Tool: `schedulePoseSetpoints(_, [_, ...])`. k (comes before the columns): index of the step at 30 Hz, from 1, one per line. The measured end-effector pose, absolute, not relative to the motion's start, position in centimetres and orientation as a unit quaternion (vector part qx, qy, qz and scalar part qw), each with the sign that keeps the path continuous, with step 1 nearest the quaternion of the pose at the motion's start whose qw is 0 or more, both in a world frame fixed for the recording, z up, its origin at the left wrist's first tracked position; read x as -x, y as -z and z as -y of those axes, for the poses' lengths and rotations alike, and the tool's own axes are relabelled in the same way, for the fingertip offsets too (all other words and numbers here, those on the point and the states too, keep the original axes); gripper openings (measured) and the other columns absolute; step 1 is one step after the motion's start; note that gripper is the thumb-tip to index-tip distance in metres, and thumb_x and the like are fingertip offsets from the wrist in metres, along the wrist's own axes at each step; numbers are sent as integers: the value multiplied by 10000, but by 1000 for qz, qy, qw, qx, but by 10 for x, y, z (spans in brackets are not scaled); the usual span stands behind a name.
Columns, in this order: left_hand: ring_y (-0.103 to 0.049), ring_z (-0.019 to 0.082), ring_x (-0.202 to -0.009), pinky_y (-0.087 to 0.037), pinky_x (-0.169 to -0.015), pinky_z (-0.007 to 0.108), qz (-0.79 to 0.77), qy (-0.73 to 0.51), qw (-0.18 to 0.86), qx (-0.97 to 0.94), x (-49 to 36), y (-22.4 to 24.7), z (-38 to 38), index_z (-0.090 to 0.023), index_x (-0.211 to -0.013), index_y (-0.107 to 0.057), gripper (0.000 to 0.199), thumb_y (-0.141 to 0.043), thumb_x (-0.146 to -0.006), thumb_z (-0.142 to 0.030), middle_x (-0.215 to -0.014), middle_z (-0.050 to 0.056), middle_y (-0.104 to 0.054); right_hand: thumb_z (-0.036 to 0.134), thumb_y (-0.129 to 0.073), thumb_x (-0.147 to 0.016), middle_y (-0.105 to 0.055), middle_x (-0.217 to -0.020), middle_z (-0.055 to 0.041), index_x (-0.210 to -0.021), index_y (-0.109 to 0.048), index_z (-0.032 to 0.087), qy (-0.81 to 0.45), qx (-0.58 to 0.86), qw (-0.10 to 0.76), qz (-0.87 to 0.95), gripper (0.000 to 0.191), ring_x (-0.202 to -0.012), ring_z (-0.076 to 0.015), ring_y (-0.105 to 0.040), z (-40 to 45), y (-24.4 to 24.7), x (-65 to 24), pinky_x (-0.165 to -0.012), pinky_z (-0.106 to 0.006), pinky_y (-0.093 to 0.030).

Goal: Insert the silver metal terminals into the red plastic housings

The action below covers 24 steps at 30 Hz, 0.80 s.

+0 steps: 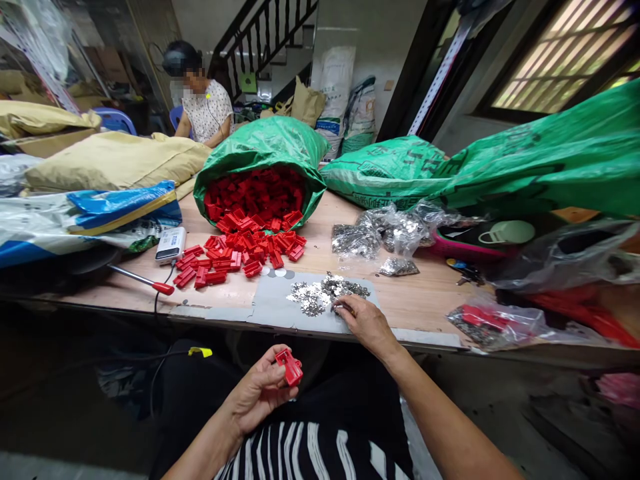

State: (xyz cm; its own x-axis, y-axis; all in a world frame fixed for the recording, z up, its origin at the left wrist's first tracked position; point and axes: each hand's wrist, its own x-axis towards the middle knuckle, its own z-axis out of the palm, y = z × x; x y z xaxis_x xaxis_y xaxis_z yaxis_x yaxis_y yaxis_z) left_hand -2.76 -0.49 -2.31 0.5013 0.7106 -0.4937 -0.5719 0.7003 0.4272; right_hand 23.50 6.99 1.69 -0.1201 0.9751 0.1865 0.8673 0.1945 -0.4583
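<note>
Above my lap, my left hand (pixel 265 387) grips a small red plastic housing (pixel 290 367) between thumb and fingers. Across the table edge, my right hand (pixel 364 322) reaches to a spread of small flat metal pieces (pixel 320 293) on a grey mat (pixel 270 303). Its thumb and fingers are pinched together at the near right side of the pieces; what lies between them is too small to make out. Beyond, loose red plastic housings (pixel 240 250) spill from the mouth of a green woven sack (pixel 280 143).
Clear bags of metal pieces (pixel 395 230) lie right of the sack. A red-handled lever (pixel 163 288) and a white power bank (pixel 171 245) are on the left. A pink basket (pixel 465 248) stands at right. Another person (pixel 205 100) sits behind the beige sacks (pixel 115 160).
</note>
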Motion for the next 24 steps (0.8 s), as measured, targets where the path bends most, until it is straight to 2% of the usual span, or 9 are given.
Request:
schedulePoseSetpoints(12, [-655,107,-720,-537,-733,284,-333,-372,859,-109,28,25,5,-212,-1112,-528,444,-734,-730,-115,-978,47,-668,193,-538,-865,-664,-972,-34,-978,-646,238,-90,622,193,753,164,-894,-174,-620,-75,-23,-223,-761,-277,-471])
schedulePoseSetpoints(16, [-654,108,-716,-536,-731,285,-334,-376,858,-105,29,25,5,-214,-1103,-538,435,-734,-728,-114,-969,43,-668,199,-530,-883,-661,-943,-25,-920,-652,237,-79,617,183,761,133,-867,-165,-620,-78,-23,-221,-752,-266,-471])
schedulePoseSetpoints(24, [-653,112,-731,-533,-730,283,-342,-379,854,-102,28,25,5,-215,-1116,-523,446,-730,-734,-113,-974,46,-665,195,-556,-874,-651,-1007,-25,-997,-651,253,-80,621,156,764,165,-904,-169,-623,-78,-27,-228,-777,-267,-473])
